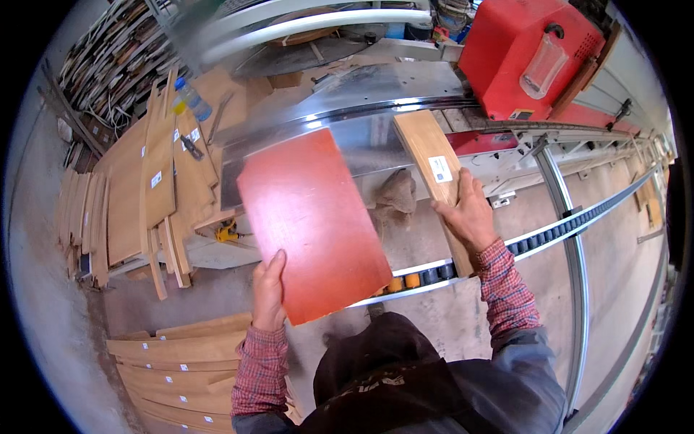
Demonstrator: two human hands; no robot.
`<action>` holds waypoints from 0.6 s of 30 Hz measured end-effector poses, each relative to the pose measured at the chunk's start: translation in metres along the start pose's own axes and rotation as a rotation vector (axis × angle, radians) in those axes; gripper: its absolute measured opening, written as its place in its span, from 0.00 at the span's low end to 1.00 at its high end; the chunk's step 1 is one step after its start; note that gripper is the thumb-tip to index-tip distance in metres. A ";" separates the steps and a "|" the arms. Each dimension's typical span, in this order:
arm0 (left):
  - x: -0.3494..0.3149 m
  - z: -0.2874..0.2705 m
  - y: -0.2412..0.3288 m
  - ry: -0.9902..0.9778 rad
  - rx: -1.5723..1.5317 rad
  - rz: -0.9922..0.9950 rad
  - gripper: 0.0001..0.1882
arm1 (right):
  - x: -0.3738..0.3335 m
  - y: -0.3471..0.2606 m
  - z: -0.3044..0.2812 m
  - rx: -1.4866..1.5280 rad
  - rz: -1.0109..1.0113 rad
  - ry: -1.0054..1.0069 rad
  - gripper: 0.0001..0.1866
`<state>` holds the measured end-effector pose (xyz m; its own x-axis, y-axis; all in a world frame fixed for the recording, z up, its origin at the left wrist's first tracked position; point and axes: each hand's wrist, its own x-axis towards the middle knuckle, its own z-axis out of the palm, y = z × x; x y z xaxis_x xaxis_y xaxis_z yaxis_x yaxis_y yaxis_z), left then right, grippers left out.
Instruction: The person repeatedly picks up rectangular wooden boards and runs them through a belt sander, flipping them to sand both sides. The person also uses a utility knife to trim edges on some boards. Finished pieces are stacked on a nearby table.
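My left hand (269, 293) grips a flat reddish-orange rectangular panel (314, 224) by its lower left edge, thumb on the upper face. The panel is tilted up in front of me, over the near edge of the metal machine table (369, 141). My right hand (470, 217) is closed round the right edge of a narrow wood-coloured board (423, 145) with a white label on its face. The board's far end reaches over the machine table, and its near end is by the roller rail (549, 235). The fingers under both pieces are hidden.
A red machine housing (520, 65) stands at the far right. Wooden panels (134, 192) with a plastic bottle (194, 100) on them lie at the left. A yellow tool (228, 231) is beside them; labelled boards (181, 365) lie at lower left. A cloth (396, 192) hangs at the table edge.
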<state>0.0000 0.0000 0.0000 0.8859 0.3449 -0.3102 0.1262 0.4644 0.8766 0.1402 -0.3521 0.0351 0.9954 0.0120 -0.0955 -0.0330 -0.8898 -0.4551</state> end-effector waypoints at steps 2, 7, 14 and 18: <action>0.012 -0.010 0.003 -0.040 0.087 -0.115 0.19 | -0.007 -0.001 0.025 0.071 0.010 0.000 0.51; 0.064 0.063 -0.042 -0.159 0.014 -0.197 0.17 | 0.055 0.092 0.013 0.487 0.073 -0.095 0.40; 0.100 0.104 -0.059 -0.199 -0.044 -0.203 0.19 | 0.058 0.097 0.004 1.114 0.309 -0.432 0.28; 0.117 0.113 -0.063 -0.245 -0.066 -0.275 0.19 | 0.070 0.088 -0.002 1.107 0.323 -0.434 0.27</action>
<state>0.1461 -0.0810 -0.0499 0.9043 -0.0015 -0.4268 0.3524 0.5669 0.7446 0.2075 -0.4303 -0.0096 0.8218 0.2011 -0.5332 -0.5413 -0.0167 -0.8406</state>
